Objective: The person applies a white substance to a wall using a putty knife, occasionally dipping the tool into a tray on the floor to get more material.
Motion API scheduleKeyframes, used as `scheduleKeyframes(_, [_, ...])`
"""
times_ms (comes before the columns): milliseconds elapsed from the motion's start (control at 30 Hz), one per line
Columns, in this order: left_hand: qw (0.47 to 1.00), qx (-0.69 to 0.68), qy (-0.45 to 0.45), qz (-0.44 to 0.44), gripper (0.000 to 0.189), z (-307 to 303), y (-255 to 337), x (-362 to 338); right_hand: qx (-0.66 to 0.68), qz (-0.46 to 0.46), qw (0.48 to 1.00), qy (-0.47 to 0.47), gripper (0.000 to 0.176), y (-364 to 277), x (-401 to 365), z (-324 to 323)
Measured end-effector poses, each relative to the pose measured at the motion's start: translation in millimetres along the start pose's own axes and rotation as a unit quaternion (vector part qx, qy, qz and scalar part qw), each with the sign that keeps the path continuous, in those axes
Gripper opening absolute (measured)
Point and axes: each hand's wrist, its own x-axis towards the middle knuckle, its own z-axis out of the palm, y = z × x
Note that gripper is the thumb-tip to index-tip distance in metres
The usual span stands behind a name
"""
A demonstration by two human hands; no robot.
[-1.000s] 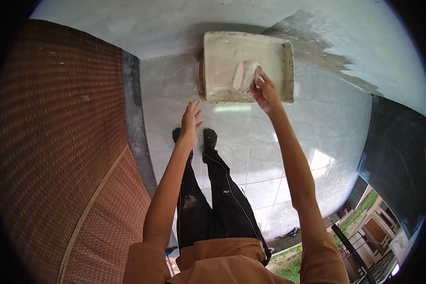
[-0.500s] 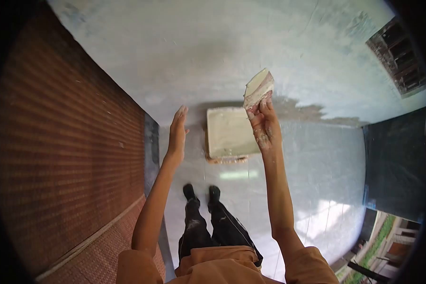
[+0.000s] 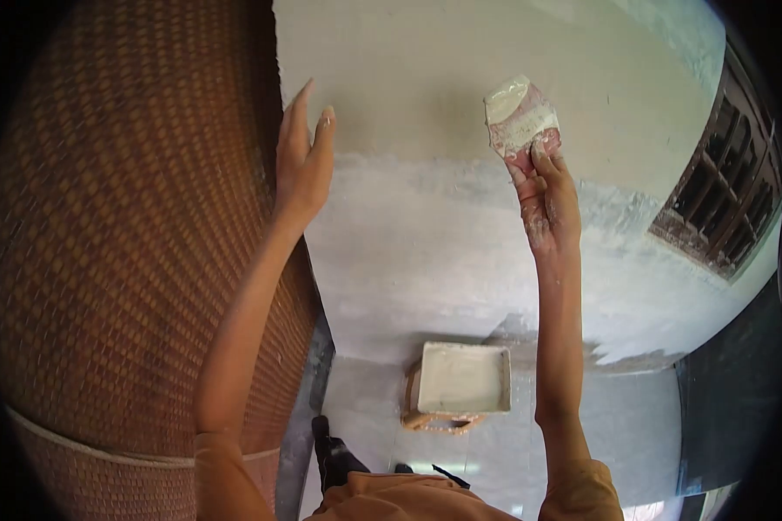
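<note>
My right hand [image 3: 547,195] grips a flat, reddish scraper [image 3: 523,117] by its lower edge, with pale wet paste smeared over its upper part. Paste also marks the fingers and palm. My left hand [image 3: 306,161] is raised near the edge of the woven panel, its fingers apart and holding nothing. Both hands are in front of a wall [image 3: 408,217] with a smooth cream upper area and a patchy whitish lower area. Below them, a rectangular tray [image 3: 465,379] of pale paste rests on a wooden stool [image 3: 443,423].
On the left stands a brown woven panel [image 3: 139,226] with a cord across its lower part. A dark barred window [image 3: 725,165] is set in the wall at the right. A dark panel [image 3: 730,408] stands at lower right, beside the tiled floor [image 3: 599,434].
The view has tilted up the wall, so the tray appears lower. Both hands appear higher, and the scraper has turned, showing more of its reddish face. My feet are now mostly out of view.
</note>
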Motion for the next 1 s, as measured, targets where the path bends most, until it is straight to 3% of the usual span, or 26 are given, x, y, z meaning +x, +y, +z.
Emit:
scheduleKeyframes(67, [0.994,0.090,0.024,0.061,0.054,-22.8,-13.1,31.8,-0.009,-0.017,1.000,-0.012,0.042,7.9,14.5,36.5])
scheduleKeyframes(267, [0.956,0.176,0.090,0.218,0.053,-79.7,-66.1,128.1,-0.034,-0.099,0.994,-0.009,0.035,54.1,61.9,126.0])
scheduleKeyframes(367, [0.947,0.196,0.085,0.240,0.053,-101.6,-92.3,169.8,-0.084,-0.167,0.982,0.009,0.029,84.6,88.1,169.8])
scheduleKeyframes(400, [0.945,0.196,0.080,0.248,0.053,-69.0,-81.7,166.6,-0.079,-0.172,0.982,0.014,0.029,72.7,94.3,143.9])
scheduleKeyframes(533, [0.942,0.180,0.085,0.271,0.052,-75.7,-109.0,214.0,-0.109,-0.271,0.956,0.003,0.025,105.8,144.1,191.4])
scheduleKeyframes(633, [0.940,0.165,0.095,0.282,0.052,-56.4,-114.1,228.3,-0.291,-0.470,0.833,0.015,0.025,118.0,168.8,206.8])
scheduleKeyframes(667, [0.938,0.162,0.101,0.289,0.052,-52.5,-118.3,234.9,-0.355,-0.538,0.764,-0.015,0.029,121.9,178.7,213.8])
scheduleKeyframes(733, [0.942,0.149,0.104,0.283,0.051,-45.8,-124.4,243.9,-0.428,-0.549,0.714,-0.082,0.041,128.3,190.9,227.3])
scheduleKeyframes(767, [0.945,0.138,0.105,0.277,0.051,-43.6,-127.6,247.6,-0.427,-0.549,0.714,-0.083,0.041,133.4,201.3,230.4])
scheduleKeyframes(833, [0.945,0.139,0.110,0.274,0.050,-40.1,-135.0,254.4,-0.515,-0.661,0.534,-0.114,0.050,143.6,225.1,234.0])
scheduleKeyframes(1000, [0.942,0.155,0.114,0.275,0.049,-37.9,-147.0,270.6,-0.552,-0.672,0.477,-0.130,0.049,163.5,257.7,234.0])
